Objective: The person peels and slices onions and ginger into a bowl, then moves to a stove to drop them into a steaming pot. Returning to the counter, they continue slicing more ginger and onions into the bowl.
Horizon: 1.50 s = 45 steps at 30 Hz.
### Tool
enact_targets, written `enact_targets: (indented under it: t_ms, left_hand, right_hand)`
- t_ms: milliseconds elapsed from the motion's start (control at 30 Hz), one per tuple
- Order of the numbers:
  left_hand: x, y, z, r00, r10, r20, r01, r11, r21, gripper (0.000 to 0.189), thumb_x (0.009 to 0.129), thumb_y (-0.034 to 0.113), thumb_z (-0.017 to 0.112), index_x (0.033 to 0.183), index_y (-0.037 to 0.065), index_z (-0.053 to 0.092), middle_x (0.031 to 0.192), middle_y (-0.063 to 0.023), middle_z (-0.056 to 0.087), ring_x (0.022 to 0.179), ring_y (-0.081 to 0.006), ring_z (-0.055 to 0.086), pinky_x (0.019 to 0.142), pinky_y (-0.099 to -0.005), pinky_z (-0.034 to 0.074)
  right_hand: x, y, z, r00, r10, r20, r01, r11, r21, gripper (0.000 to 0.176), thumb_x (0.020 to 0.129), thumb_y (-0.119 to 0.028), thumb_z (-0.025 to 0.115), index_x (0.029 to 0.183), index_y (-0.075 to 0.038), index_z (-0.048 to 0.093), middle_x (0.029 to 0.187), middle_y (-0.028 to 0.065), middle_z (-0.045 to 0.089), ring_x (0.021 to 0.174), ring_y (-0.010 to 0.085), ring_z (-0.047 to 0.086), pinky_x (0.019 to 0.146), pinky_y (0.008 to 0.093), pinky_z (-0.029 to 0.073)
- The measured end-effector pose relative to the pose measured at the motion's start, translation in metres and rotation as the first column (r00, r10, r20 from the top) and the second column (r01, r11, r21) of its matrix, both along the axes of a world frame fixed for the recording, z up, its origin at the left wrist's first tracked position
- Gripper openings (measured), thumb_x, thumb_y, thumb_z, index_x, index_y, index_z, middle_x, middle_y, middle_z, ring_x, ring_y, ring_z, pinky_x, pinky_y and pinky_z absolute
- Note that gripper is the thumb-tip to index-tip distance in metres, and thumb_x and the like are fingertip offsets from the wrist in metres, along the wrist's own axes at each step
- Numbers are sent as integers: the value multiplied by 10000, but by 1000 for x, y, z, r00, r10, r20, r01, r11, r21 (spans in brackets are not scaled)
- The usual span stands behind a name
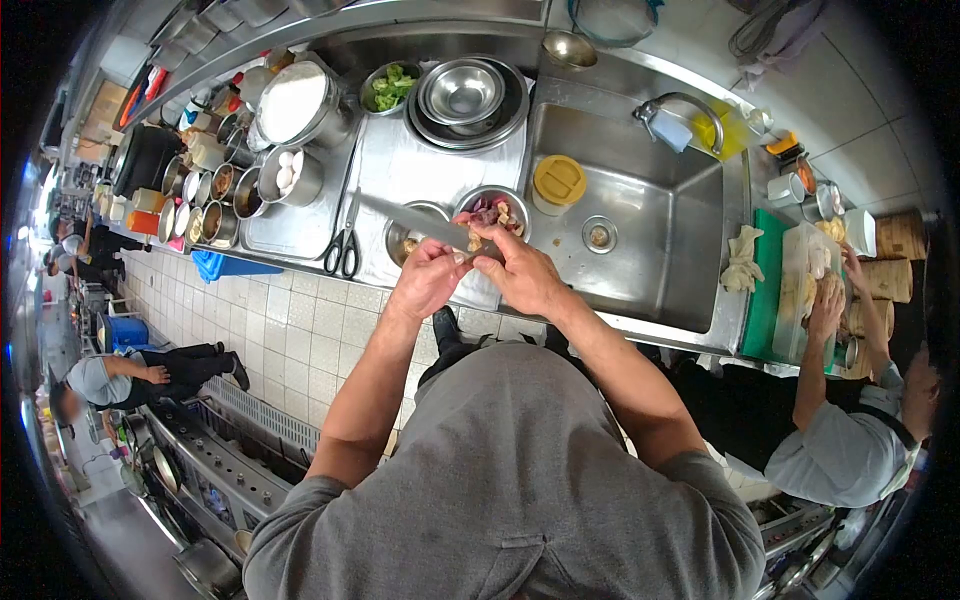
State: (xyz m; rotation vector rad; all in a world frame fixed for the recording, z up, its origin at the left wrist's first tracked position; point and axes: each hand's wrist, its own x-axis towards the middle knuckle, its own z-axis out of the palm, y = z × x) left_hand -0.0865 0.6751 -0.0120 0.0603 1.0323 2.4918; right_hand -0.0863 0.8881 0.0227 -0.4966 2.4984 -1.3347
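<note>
My right hand [525, 272] is closed around a knife, its long blade [415, 218] pointing up and to the left. Pinched in my left hand [430, 280], close against the knife, is a small pale piece that looks like a garlic clove, partly hidden by the fingers. Beneath the blade sits a metal bowl [396, 246] with some pale pieces in it. Just beyond my right hand, another metal bowl [524, 204] holds purple and tan pieces that look like shallots. Black-handled scissors [342, 254] lie left of the bowls, near the counter edge.
A sink [655, 270] lies to the right, with a yellow-lidded tub [559, 183] inside. Stacked metal bowls [464, 92] and a bowl of greens [391, 88] stand behind. Eggs [290, 172] fill a pot at left. A co-worker [840, 450] handles food at right.
</note>
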Motion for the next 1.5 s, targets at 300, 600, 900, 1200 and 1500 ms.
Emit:
enact_targets:
  t_ms: [300,600,900,1200,1500]
  left_hand:
    - [-6,-9,-42,971,217,102,-216,976,-19,508,984,-57,584,1466,89,514,1393,-114,613,1212,-235,636,1035,-401,542]
    - [-3,-4,-38,966,228,125,-222,973,-64,518,976,-22,640,1466,89,517,1353,-92,628,1206,-215,631,1061,-390,524]
    - [-4,-2,-33,978,206,27,-201,972,-125,571,966,12,682,1495,58,471,1338,-81,628,1214,-205,616,1072,-413,500]
    - [-3,-3,-36,975,212,69,-211,977,-29,671,922,9,738,1518,34,431,1373,-116,608,1249,-245,612,1090,-424,486]
    - [-3,-2,-37,974,226,-13,-227,973,-46,692,928,118,765,1520,20,420,1412,-138,584,1264,-253,607,1066,-419,518]
  right_hand:
    - [-29,1,-42,996,-71,-49,65,991,-114,601,1050,-338,546,1586,-173,332,1492,203,537,1343,378,550,1102,433,448]
    - [-37,-6,-56,986,-128,108,144,977,-154,550,1080,-325,490,1548,-46,413,1450,266,557,1388,384,510,1149,422,412]
    - [-25,-3,-30,995,23,101,-25,1000,16,768,1030,-378,576,1634,-93,195,1484,281,516,1390,416,498,1153,449,407]
    - [-17,0,-7,980,180,90,-181,984,-4,790,1010,-363,624,1636,-116,210,1560,236,449,1444,369,451,1184,443,381]
    - [-13,2,-4,981,172,94,-168,985,-49,772,1008,-346,631,1637,-154,227,1552,230,463,1402,383,499,1158,454,415]
